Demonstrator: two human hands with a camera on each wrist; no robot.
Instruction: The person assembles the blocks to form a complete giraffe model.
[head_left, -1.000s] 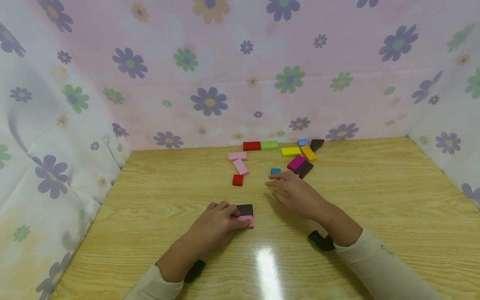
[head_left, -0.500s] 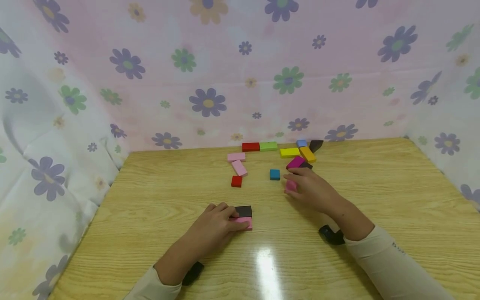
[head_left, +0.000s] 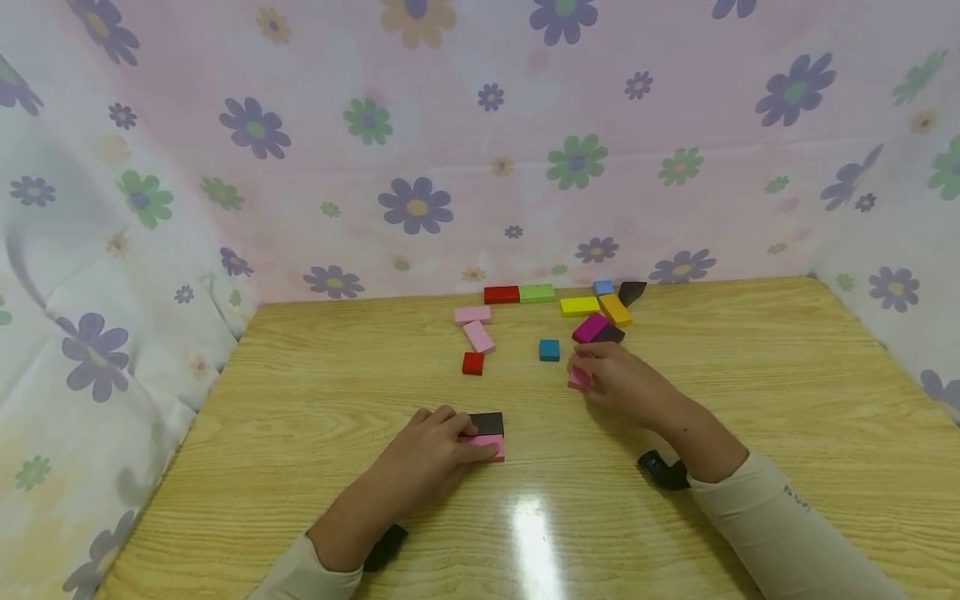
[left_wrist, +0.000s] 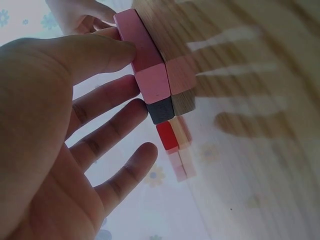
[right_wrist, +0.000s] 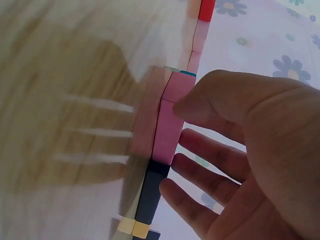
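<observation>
In the head view my left hand (head_left: 427, 454) rests on the table around two blocks lying side by side. Its thumb presses the pink block (left_wrist: 152, 82), and fingers lie at the black block (head_left: 489, 423) behind it. To the right, my right hand (head_left: 630, 382) pinches another pink block (right_wrist: 169, 130), which sits on the table with the thumb against its near side. Just beyond that block lie a magenta block (head_left: 591, 327) and a dark block (head_left: 609, 334), touching each other. A small blue block (head_left: 549, 350) lies left of the right hand.
Farther back lie a small red block (head_left: 472, 363), two light pink blocks (head_left: 479, 337), a long red block (head_left: 501, 294), a green block (head_left: 537, 293), a yellow block (head_left: 580, 307) and an orange block (head_left: 615, 309). Flowered cloth (head_left: 450, 150) stands behind the table (head_left: 337, 358).
My right hand has moved right, away from the blue block, and its fingers have closed on the pink block. The left hand stays on its two blocks.
</observation>
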